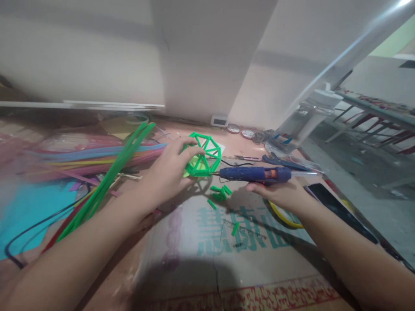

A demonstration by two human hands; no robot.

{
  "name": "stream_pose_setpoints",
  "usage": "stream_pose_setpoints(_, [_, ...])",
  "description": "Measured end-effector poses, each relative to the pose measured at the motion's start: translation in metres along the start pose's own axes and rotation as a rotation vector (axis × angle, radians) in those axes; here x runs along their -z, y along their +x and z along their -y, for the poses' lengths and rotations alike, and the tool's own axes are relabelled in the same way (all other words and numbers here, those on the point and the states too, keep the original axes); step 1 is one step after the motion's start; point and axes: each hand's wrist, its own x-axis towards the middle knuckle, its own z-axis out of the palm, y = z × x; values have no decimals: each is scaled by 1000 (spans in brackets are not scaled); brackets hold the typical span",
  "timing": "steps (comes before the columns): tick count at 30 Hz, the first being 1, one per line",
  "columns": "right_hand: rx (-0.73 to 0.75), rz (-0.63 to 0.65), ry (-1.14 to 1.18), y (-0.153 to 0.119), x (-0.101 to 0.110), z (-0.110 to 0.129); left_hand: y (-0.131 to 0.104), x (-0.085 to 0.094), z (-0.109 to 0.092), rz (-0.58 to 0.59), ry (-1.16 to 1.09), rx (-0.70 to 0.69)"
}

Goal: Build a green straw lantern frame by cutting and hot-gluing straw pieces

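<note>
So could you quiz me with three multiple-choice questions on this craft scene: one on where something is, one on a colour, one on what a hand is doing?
1. Where do the short cut straw pieces lie?
A. on the cardboard between the two hands
B. on the phone
C. inside the straw frame

2. What colour is the straw frame?
A. pink
B. green
C. yellow

3. What is the right hand doing?
A. resting flat and empty
B. holding scissors
C. holding the blue glue gun, nozzle toward the frame

Answers:
1. A, the pieces lie scattered on the cardboard below the glue gun.
2. B, it is bright green, like the long straws at the left.
3. C, its fingers close under the gun's body, while the left hand grips the frame.
</note>
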Motion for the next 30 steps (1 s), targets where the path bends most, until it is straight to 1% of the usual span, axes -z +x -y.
stream_pose_setpoints(3, [-13, -16, -29, 0, -1, -3, 0, 0, 1, -10, 9, -7])
stream_pose_setpoints(6, [-22, -54, -11, 0, -3, -5, 0, 0, 1, -16, 16, -11])
stream_pose_setpoints(10, [12, -63, -17, 0, -5, -7, 0, -1, 3, -29, 20, -17])
stream_pose_setpoints(14, [45, -109, -69, -1, -6, -7, -1, -2, 4, -42, 26, -20])
stream_pose_setpoints(20, [53, -94, -8, -1, -5, -4, -1, -2, 4, -41, 18, -19])
stream_pose_setpoints(26, [60, -95, -49, 0, -5, -3, 1, -1, 2, -16, 12, -17])
stream_pose_setpoints(30, [66, -96, -45, 2, -5, 1, 0, -1, 2, -26, 12, -34])
